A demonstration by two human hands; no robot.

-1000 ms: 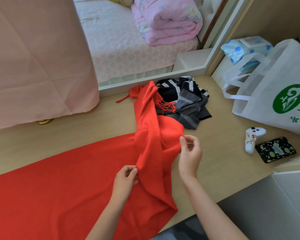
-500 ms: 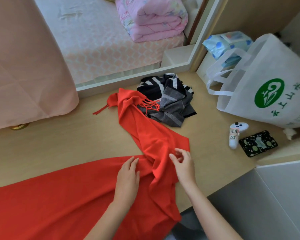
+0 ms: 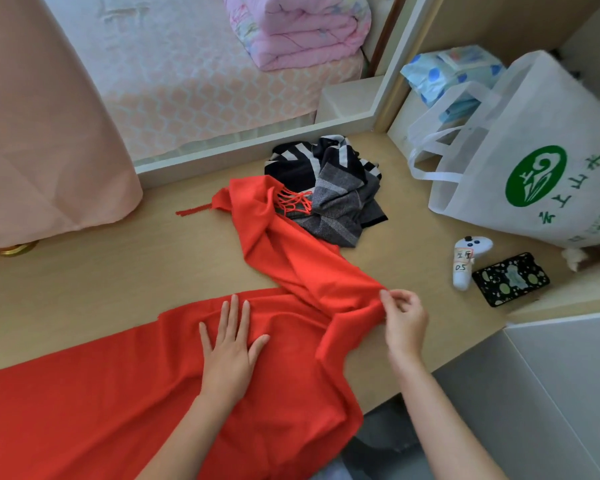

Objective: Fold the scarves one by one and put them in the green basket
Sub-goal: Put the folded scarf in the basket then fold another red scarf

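Pale wooden platform (image 3: 94, 268) beside a quilted bed (image 3: 187, 74).

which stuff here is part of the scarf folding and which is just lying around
Job: red scarf, pressed flat by the left hand and pinched by the right hand; dark scarf pile heaped behind it.
Lying about: white tote bag, white controller, phone, folded pink quilt.

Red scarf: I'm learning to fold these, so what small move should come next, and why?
Probably have the right hand pull its pinched edge out rightward, flattening the twist, while the left hand pins the red scarf flat. The far half lies bunched and twisted, its fringe draped on the striped scarves.
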